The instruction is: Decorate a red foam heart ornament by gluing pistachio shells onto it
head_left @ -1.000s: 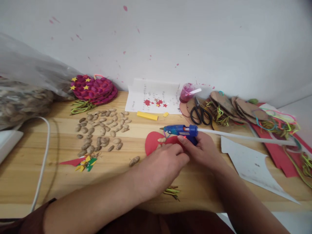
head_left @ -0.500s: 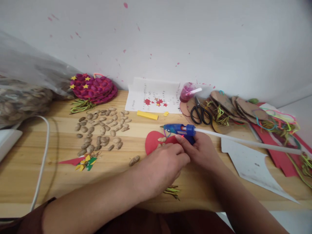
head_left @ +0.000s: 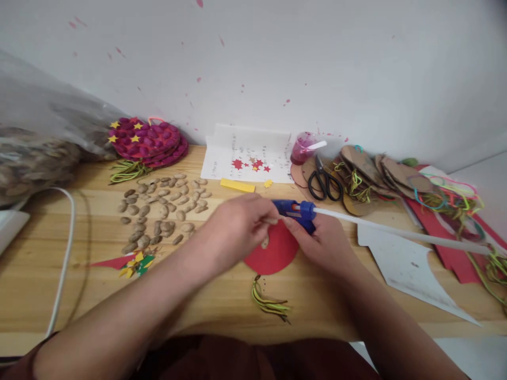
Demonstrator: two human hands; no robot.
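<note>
My right hand (head_left: pixel 322 240) is wrapped round a blue hot glue gun (head_left: pixel 303 211), with a long white glue stick (head_left: pixel 380 226) running out of its back to the right. Its nozzle is hidden behind my left hand (head_left: pixel 247 219), whose fingers are pinched together near my right thumb; a small pale thing shows at their tips, too unclear to name. Under both hands lies a red round disc (head_left: pixel 273 258), with a peanut (head_left: pixel 265 241) on it, partly covered. A yellow-green tassel (head_left: pixel 269 303) hangs from the disc's near edge onto the wooden table (head_left: pixel 190 311).
Loose peanuts (head_left: pixel 164 211) spread to the left, beside paper scraps (head_left: pixel 137 264) and a white cable (head_left: pixel 69 253). Behind lie decorated purple discs (head_left: pixel 148 140), a paper sheet (head_left: pixel 216 158) and a cup (head_left: pixel 303 150). Scissors (head_left: pixel 325 184) and cardboard discs (head_left: pixel 364 163) are at the right.
My left hand has moved up and left to the top of the red disc, uncovering the disc's lower part and the tassel. My right hand stays on the glue gun.
</note>
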